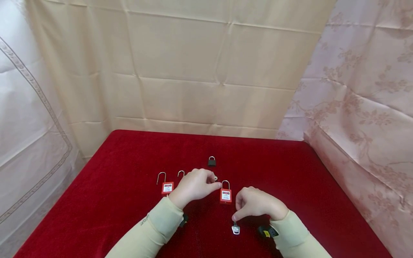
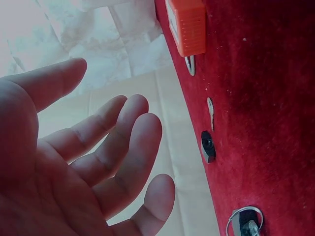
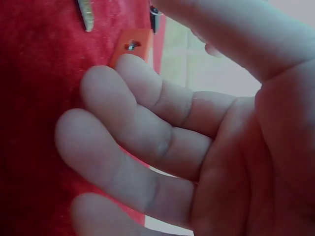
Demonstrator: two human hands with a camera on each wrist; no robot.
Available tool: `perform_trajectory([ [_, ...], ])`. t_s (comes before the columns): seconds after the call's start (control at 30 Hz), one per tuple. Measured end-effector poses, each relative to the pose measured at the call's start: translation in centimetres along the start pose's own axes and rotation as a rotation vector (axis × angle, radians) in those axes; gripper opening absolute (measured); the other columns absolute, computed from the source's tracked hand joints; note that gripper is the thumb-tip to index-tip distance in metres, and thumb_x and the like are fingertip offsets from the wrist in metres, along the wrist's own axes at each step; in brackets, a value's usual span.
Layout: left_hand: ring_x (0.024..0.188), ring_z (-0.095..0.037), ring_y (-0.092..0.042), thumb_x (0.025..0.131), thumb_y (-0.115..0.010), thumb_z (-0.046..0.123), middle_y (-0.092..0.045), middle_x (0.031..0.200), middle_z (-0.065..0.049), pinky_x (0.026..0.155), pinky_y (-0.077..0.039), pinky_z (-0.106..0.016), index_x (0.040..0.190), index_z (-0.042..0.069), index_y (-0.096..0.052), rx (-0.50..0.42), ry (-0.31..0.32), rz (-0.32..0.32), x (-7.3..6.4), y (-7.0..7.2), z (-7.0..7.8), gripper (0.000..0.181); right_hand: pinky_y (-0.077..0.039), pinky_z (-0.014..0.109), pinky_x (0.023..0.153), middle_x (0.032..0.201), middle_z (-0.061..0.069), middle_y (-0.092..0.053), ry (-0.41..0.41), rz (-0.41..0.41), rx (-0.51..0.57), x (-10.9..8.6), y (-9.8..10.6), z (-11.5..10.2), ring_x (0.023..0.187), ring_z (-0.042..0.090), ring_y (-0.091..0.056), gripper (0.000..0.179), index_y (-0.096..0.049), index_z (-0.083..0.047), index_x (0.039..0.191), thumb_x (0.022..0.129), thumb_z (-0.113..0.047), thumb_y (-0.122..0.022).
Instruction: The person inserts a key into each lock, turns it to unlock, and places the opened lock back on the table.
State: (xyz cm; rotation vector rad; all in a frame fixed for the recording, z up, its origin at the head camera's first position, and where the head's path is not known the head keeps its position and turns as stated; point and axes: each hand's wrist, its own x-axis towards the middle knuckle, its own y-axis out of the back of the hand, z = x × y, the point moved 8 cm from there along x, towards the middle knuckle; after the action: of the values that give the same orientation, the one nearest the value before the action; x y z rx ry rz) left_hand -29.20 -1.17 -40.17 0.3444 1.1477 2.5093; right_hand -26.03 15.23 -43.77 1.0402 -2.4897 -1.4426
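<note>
My left hand [image 1: 195, 184] hovers with relaxed, parted fingers just left of a red padlock [image 1: 226, 196], its thumb tip close to the shackle in the head view. Nothing lies in its palm in the left wrist view. That padlock's orange-red body [image 2: 189, 29] shows at the top there. My right hand [image 1: 259, 202] is right of the same padlock, its fingers loosely bent around no object. Just below its thumb in the head view lies a key [image 1: 236, 228] with a silver head. In the right wrist view, the padlock's keyhole end [image 3: 132, 46] appears beyond the fingertips.
Another red padlock [image 1: 167, 188] with its shackle raised lies to the left. Beside it, a raised shackle [image 1: 181, 173] sticks out behind my left hand, its body hidden. Farther back are a small black padlock [image 1: 212, 162] and a small key [image 2: 210, 112]. Red cloth [image 1: 145, 150] covers the table.
</note>
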Motion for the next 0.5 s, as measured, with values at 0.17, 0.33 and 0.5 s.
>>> perform_trajectory([
  [0.17,0.064,-0.007,-0.058,0.092,-0.073,0.04,-0.071,0.089,0.009,0.059,-0.049,-0.03,0.093,0.02,-0.077,0.045,-0.016,-0.004,0.06,-0.43,0.05,0.021,-0.036,0.025,0.045,0.054,-0.009,-0.059,-0.021,-0.015,-0.012,0.24,-0.64,0.36,0.047,0.006,-0.045,0.025,-0.068,-0.023,0.064,0.078,-0.031,-0.087],
  [0.33,0.063,-0.007,-0.057,0.091,-0.074,0.04,-0.072,0.092,0.007,0.057,-0.049,-0.029,0.089,0.02,-0.077,0.06,-0.029,-0.008,0.09,-0.69,0.04,0.02,-0.036,0.026,0.045,0.053,-0.009,-0.058,-0.039,-0.006,-0.044,0.35,-0.85,0.4,0.048,0.007,-0.045,0.026,-0.067,-0.024,0.062,0.079,-0.029,-0.087],
  [0.5,0.061,-0.008,-0.057,0.091,-0.073,0.04,-0.07,0.087,0.008,0.056,-0.048,-0.03,0.089,0.02,-0.077,0.053,-0.023,-0.017,0.13,-0.8,-0.06,0.021,-0.038,0.027,0.046,0.055,-0.007,-0.059,-0.062,-0.004,-0.038,0.46,-0.86,0.65,0.048,0.009,-0.047,0.026,-0.068,-0.022,0.062,0.079,-0.025,-0.087],
])
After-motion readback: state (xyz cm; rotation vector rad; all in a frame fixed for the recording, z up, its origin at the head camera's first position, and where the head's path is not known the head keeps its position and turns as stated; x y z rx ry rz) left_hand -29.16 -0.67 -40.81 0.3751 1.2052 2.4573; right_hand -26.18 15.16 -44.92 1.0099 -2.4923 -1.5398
